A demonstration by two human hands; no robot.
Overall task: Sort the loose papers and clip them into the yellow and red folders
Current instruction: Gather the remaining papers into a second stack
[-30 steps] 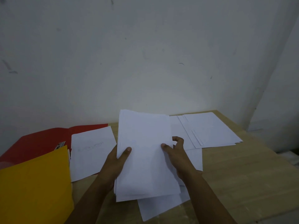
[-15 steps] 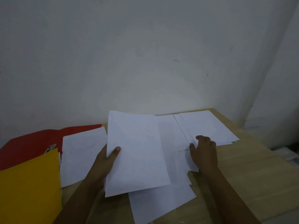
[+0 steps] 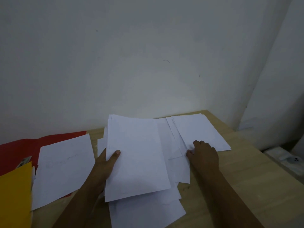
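My left hand [image 3: 105,163] grips a stack of white papers [image 3: 136,155] by its left edge, thumb on top, lifted a little above the wooden table [image 3: 246,178]. My right hand [image 3: 204,153] lies knuckles up on the loose sheets [image 3: 197,129] at the right, fingers curled at the near edge of one sheet. More loose papers [image 3: 144,211] lie under the stack. An open red folder [image 3: 19,148] lies at the left with a single white sheet [image 3: 64,167] partly on it. The yellow folder [image 3: 14,195] covers the near left corner.
A grey wall stands right behind the table. The table's right edge runs diagonally at the right, with a pale object [image 3: 286,160] on the floor beyond it. A small clip or label [image 3: 24,162] shows on the red folder.
My right hand has let go of the stack and moved right onto the loose sheets. The left hand keeps the stack, which has shifted slightly left.
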